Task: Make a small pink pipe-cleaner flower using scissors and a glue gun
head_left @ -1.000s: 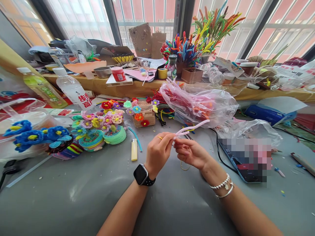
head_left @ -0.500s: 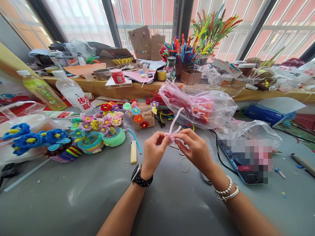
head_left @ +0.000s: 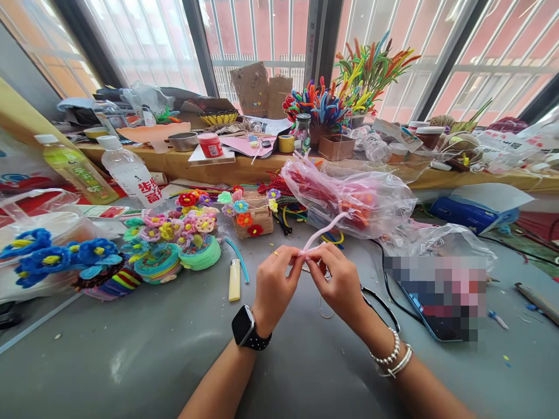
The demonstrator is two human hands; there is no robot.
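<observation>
A pale pink pipe cleaner (head_left: 322,231) is pinched between my two hands above the grey table. My left hand (head_left: 278,279), with a black-strapped watch at the wrist, has thumb and forefinger closed on it. Right beside it, my right hand (head_left: 334,279) grips the same piece, the fingertips of both hands nearly touching. One long end sticks up and bends to the right; the part between the fingertips is mostly hidden. To the left of my left hand lie a cream lighter (head_left: 234,280) and a short blue pipe cleaner (head_left: 239,260).
Pipe-cleaner flower pots (head_left: 200,254) and a small flowered basket (head_left: 254,216) stand to the left. Behind my hands lies a plastic bag of pipe cleaners (head_left: 349,198). A phone (head_left: 430,308), partly blurred out, rests at right near a black cable (head_left: 386,285). Bottles (head_left: 131,171) stand at back left.
Both hands have drawn level, with their fingertips closer together. The pipe cleaner's long end now leans farther right, and the shorter end no longer shows clearly. The view has tilted up slightly.
</observation>
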